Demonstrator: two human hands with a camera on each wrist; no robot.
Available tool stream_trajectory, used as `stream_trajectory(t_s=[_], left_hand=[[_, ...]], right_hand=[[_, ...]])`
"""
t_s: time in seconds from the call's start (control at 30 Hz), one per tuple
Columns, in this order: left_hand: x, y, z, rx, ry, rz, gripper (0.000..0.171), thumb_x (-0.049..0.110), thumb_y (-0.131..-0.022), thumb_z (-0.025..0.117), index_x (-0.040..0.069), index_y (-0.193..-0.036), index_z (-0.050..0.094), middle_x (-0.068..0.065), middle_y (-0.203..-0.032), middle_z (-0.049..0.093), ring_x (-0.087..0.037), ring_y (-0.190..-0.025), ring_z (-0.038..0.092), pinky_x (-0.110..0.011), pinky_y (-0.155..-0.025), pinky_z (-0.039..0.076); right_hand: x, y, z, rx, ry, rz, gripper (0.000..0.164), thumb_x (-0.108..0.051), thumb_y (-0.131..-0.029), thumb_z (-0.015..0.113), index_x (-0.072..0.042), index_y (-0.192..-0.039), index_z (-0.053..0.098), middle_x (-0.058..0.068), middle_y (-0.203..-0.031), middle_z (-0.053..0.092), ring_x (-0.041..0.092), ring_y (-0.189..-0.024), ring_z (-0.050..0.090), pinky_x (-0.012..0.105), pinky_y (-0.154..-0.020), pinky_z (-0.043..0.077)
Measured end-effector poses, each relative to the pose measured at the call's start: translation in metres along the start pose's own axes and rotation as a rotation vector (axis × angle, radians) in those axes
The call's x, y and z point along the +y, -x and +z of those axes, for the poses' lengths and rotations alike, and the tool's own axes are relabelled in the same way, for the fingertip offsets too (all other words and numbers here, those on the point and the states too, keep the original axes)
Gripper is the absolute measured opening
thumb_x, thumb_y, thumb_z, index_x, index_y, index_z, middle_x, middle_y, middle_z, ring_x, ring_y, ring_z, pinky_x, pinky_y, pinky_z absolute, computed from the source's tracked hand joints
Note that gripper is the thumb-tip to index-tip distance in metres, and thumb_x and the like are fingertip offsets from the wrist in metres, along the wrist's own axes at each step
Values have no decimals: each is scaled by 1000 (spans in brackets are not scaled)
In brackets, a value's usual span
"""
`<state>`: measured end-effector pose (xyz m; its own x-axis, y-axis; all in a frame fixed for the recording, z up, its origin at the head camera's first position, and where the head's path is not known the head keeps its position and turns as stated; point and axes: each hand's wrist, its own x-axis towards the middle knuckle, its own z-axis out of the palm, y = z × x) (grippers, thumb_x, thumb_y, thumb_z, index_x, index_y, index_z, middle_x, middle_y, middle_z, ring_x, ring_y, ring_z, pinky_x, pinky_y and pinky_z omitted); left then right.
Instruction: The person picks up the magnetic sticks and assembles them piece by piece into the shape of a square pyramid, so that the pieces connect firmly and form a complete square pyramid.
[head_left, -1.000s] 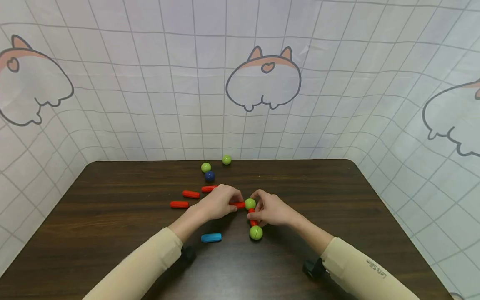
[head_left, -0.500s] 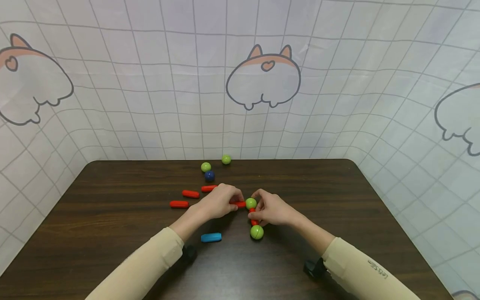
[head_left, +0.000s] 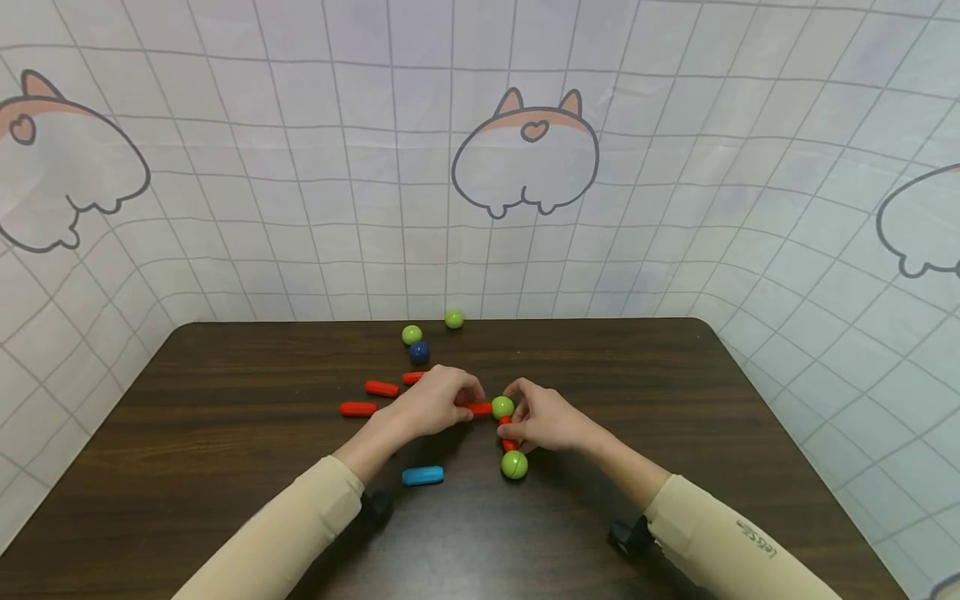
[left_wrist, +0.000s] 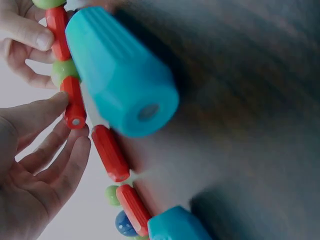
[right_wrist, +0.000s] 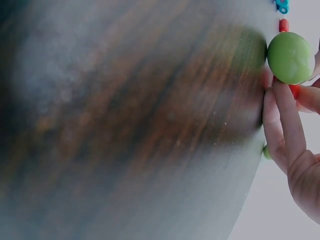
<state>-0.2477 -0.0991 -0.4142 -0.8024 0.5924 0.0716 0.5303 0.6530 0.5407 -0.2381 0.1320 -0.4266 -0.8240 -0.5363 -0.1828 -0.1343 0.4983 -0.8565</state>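
Head view: two cream sleeves (head_left: 273, 525) reach in over a dark wood-grain counter (head_left: 675, 375). Nearest on it lies a ridged blue rod (head_left: 422, 475); the left wrist view shows a second blue rod (left_wrist: 177, 225) as well. To the right, a near green ball (head_left: 514, 465) caps one end of a red rod (head_left: 509, 445), which the right hand (head_left: 547, 419) pinches between thumb and fingers. At that rod's far end sits a middle green ball (head_left: 503, 407), touched by the tip of the other red rod (head_left: 482, 409); the left hand (head_left: 442, 400) grips this one, so the pieces form a corner. Farther left lie three loose red rods (head_left: 382, 388), one partly hidden by the left hand. Beyond, a navy ball (head_left: 419, 352) sits just before two far green balls (head_left: 412, 335), backed by a white gridded curtain (head_left: 337, 208).
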Motion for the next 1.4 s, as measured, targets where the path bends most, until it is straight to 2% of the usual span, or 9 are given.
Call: stream_trajectory(t_s=[0.13,0.27,0.4,0.57,0.7,0.87,1.1,1.27,1.4], left_hand=[[0,3,-6,28,37,-19,20,4,-90,79,3,-110,74,-6,-101,71,-16,-84,62,-32,-75,55],[-1,3,-16,83,48,-45,17,8,-94,76,3,-110,74,-2,-96,70,-12,-80,62,-29,-73,55],[-7,1,-28,158,65,-107,12,12,-97,72,7,-108,75,3,-94,69,-12,-82,62,-32,-73,54],[-20,2,-40,268,100,-172,9,12,-99,70,9,-105,76,0,-96,72,-17,-87,66,-38,-78,55],[-30,3,-46,328,131,-263,10,13,-99,69,8,-104,75,-5,-100,72,-24,-93,67,-42,-81,55],[-42,5,-49,370,135,-354,11,14,-99,69,7,-105,74,-10,-104,72,-29,-98,66,-46,-85,54],[-62,4,-50,399,151,-446,13,14,-99,69,4,-107,73,-14,-108,73,-33,-105,64,-49,-90,51],[-72,1,-51,411,115,-460,16,12,-99,67,2,-110,72,-17,-110,72,-36,-107,64,-50,-91,50],[-80,-1,-52,378,118,-448,24,10,-100,64,-2,-121,67,-23,-120,67,-41,-116,60,-54,-97,47]], right_hand=[[2,1,0,-1,-2,0,55,-8,-93,76,6,-136,44,13,-89,67,26,-68,71,37,-65,61],[4,0,0,3,3,4,55,-8,-93,77,5,-136,45,14,-89,66,25,-67,71,37,-65,61],[4,1,0,4,9,7,54,-9,-92,77,5,-135,46,13,-89,65,25,-67,71,37,-64,61],[3,2,1,3,10,12,53,-8,-92,76,4,-135,46,13,-89,65,24,-67,71,36,-64,61],[3,2,1,-2,11,6,52,-7,-93,76,4,-134,46,13,-89,65,24,-67,71,37,-65,61],[2,1,1,-6,13,2,52,-7,-93,76,4,-134,46,13,-89,65,24,-67,71,37,-65,61],[4,0,1,-7,2,5,53,-7,-93,76,5,-135,45,13,-89,65,24,-67,71,37,-65,61],[4,0,1,-5,0,7,54,-7,-92,76,4,-135,45,13,-89,65,24,-67,71,37,-64,61],[4,0,1,-8,2,8,54,-7,-93,76,4,-135,45,13,-89,65,24,-67,71,37,-65,61]])
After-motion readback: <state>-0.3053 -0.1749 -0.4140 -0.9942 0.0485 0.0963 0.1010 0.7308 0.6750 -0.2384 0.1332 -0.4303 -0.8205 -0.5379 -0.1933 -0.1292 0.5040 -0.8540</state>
